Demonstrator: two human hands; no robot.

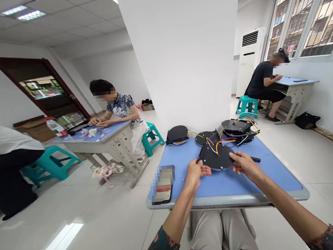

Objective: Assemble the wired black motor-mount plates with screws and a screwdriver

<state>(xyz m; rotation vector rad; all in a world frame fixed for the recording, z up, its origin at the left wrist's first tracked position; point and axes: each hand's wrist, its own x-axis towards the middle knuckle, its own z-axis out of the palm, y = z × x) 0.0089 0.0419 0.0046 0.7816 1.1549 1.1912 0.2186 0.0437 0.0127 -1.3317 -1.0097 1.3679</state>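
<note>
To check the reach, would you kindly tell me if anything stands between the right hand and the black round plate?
Nothing visible does: the right hand touches the rim of the black round plate.

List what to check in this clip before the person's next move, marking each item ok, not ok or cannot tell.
1. Fingers of the right hand touching the edge of the black round plate: ok.
2. Left hand gripping the plate: cannot tell.
3. Plate lying flat on the blue table: ok.
4. Coloured wires clear of both hands: ok.
5. Phone lying apart from the plate: ok.
</note>
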